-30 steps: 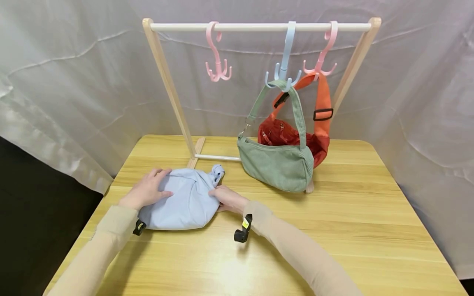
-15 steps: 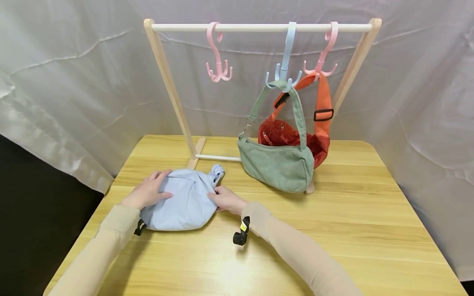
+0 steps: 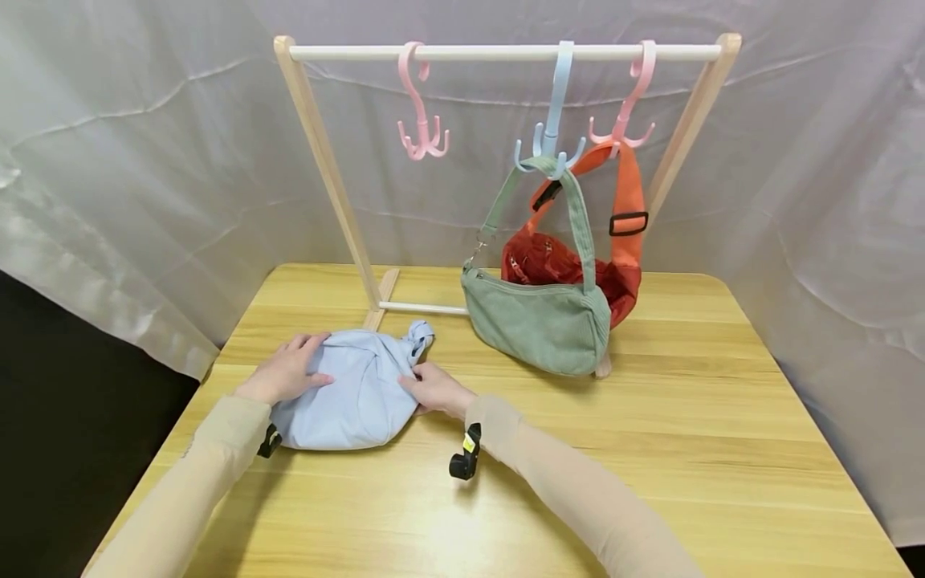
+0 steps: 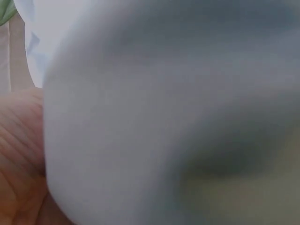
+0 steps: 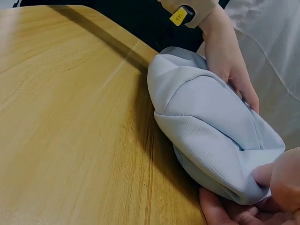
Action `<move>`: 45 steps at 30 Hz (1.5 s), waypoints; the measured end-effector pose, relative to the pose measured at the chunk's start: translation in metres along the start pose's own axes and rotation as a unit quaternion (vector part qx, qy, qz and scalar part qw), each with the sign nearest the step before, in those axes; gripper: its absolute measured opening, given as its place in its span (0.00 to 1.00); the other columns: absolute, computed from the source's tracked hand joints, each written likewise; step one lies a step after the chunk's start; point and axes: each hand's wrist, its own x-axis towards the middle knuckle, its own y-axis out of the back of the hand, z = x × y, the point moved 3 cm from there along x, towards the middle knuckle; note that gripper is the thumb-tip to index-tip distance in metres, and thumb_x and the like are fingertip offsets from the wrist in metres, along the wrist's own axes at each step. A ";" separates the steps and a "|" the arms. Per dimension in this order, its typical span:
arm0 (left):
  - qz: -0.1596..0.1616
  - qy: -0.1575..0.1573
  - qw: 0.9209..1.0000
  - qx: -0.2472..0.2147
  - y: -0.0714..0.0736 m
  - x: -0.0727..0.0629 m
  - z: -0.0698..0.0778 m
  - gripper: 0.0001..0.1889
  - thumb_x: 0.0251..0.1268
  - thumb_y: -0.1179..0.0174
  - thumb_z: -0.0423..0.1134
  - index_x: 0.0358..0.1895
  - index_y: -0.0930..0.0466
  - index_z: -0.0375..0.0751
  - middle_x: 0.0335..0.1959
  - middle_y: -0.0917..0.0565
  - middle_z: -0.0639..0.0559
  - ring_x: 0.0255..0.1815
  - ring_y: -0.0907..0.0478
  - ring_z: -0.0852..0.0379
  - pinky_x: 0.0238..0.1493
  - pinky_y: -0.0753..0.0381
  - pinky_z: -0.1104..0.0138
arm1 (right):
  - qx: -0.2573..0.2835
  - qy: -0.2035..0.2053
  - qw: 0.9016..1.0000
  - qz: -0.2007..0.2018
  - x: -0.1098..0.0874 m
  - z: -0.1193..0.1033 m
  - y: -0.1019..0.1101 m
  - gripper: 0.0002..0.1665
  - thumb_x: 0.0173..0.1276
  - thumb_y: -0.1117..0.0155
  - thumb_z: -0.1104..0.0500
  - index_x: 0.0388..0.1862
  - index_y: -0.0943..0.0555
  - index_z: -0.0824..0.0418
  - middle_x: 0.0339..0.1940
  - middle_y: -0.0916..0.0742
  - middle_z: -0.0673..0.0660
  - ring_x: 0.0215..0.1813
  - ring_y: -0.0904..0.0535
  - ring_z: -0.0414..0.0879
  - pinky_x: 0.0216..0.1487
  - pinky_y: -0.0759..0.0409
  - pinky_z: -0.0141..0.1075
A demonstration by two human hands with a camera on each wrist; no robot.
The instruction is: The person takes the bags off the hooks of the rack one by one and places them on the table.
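Observation:
A light blue fabric bag [image 3: 354,393] with a knotted strap [image 3: 419,335] lies on the left part of the table. My left hand [image 3: 287,371] rests over its left side, fingers along the upper edge and thumb stretched across the front. At the bag's right side, my right hand [image 3: 437,389] pinches the fabric. The right wrist view shows that grip close up, with the thumb [image 5: 266,174] above and the other fingers [image 5: 213,204] underneath. Blurred pale fabric [image 4: 108,117] fills most of the left wrist view, beside the palm [image 4: 18,154].
Behind the bag stands a wooden rack with a white rail [image 3: 491,53]. It carries an unloaded pink hook [image 3: 423,120], a blue hook [image 3: 555,112] with a green corduroy bag [image 3: 538,321], and another pink hook [image 3: 627,104] with a red bag [image 3: 621,285] on an orange strap.
My right hand has shifted slightly to the left along the bag's right side, its grip keeping the fabric. The left hand and the hanging bags look the same.

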 end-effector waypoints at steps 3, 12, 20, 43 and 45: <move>-0.002 0.003 1.000 -0.002 0.001 -0.001 0.000 0.42 0.68 0.35 0.50 0.77 0.45 0.36 0.71 0.37 0.25 0.68 0.37 0.21 0.58 0.29 0.31 | 0.001 -0.001 1.000 0.004 0.000 -0.001 -0.001 0.18 0.79 0.46 0.56 0.52 0.21 0.70 0.41 0.18 0.60 0.35 0.17 0.46 0.38 0.12 0.38; -0.008 0.000 1.000 -0.003 0.005 0.005 0.002 0.43 0.64 0.32 0.50 0.75 0.41 0.31 0.67 0.32 0.22 0.65 0.31 0.23 0.63 0.29 0.35 | 0.022 -0.004 1.000 0.016 0.001 0.000 0.001 0.18 0.78 0.45 0.56 0.51 0.23 0.72 0.41 0.18 0.60 0.37 0.17 0.46 0.41 0.12 0.39; -0.054 0.014 0.998 -0.006 0.014 0.004 0.003 0.44 0.64 0.33 0.49 0.76 0.44 0.31 0.69 0.36 0.20 0.68 0.34 0.22 0.64 0.30 0.34 | -0.022 0.013 0.999 0.032 0.001 0.004 0.007 0.20 0.77 0.42 0.52 0.49 0.21 0.69 0.41 0.17 0.59 0.37 0.20 0.44 0.38 0.16 0.35; 0.007 -0.096 0.995 -0.019 0.061 0.036 0.067 0.21 0.74 0.44 0.40 0.63 0.25 0.31 0.61 0.20 0.31 0.63 0.23 0.32 0.66 0.27 0.41 | 0.028 0.026 0.999 0.024 -0.021 0.014 0.040 0.19 0.78 0.49 0.60 0.57 0.24 0.75 0.45 0.16 0.68 0.43 0.15 0.52 0.49 0.13 0.39; 0.021 -0.110 0.993 -0.027 0.064 0.041 0.075 0.20 0.74 0.45 0.40 0.62 0.23 0.31 0.59 0.18 0.31 0.61 0.22 0.32 0.64 0.25 0.41 | 0.022 0.038 0.999 0.031 -0.024 0.012 0.047 0.19 0.78 0.50 0.61 0.58 0.25 0.75 0.47 0.16 0.70 0.46 0.15 0.55 0.51 0.13 0.41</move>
